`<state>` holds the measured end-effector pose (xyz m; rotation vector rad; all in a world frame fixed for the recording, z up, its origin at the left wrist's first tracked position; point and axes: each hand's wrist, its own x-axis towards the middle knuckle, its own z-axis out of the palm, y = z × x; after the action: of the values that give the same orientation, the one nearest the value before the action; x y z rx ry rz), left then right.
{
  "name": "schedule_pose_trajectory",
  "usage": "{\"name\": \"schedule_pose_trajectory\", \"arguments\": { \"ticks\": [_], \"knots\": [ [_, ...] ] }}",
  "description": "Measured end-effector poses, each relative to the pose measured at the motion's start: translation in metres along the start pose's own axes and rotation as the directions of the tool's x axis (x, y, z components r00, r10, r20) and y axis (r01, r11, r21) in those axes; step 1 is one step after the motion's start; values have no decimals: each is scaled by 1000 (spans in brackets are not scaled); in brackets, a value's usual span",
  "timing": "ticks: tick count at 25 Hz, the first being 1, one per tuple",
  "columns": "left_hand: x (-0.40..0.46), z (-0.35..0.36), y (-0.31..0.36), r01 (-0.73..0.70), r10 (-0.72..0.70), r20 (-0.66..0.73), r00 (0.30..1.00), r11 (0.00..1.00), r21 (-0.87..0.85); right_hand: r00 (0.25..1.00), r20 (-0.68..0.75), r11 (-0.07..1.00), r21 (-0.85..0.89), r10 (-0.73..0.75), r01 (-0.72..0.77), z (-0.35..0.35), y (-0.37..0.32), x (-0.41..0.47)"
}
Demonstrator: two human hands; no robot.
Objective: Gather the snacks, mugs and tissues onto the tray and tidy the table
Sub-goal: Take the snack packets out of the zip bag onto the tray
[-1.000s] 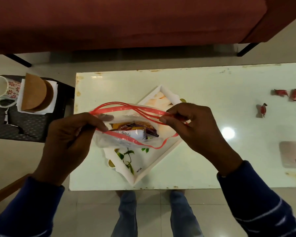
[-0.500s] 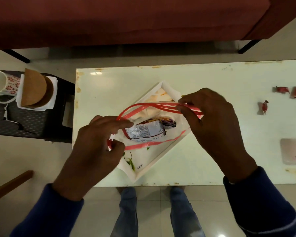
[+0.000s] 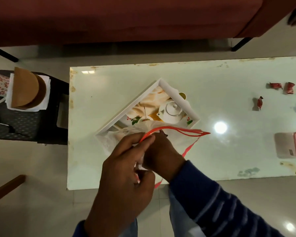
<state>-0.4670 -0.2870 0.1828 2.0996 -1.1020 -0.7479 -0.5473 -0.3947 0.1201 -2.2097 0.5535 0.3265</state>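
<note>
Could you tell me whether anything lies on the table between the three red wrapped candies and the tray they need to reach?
Nothing visible does. The candies lie on bare table right of the tray; the pink box sits nearer the front edge, off that path.

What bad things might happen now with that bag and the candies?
Both hands, left and right, bunch the clear bag at the tray's near corner, close to the table edge; it might slip off onto the floor. The loose red handles may snag. Three candies lie far right and might be forgotten.
</note>
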Motion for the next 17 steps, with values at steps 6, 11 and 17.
{"name": "schedule_pose_trajectory", "arguments": {
  "ticks": [6,11,17],
  "knots": [
    [-10,0,-15,83,-82,-85,993,997,3,998,-49,999,-29,38,-40,38,-13,23],
    [-8,-14,-37,160,-152,-116,982,985,61,994,-63,980,-186,-91,78,10,-23,6],
    [-10,-23,-53,202,-201,-120,972,979,-6,954,-271,984,87,-129,158,-65,-40,-57]
  ]
}}
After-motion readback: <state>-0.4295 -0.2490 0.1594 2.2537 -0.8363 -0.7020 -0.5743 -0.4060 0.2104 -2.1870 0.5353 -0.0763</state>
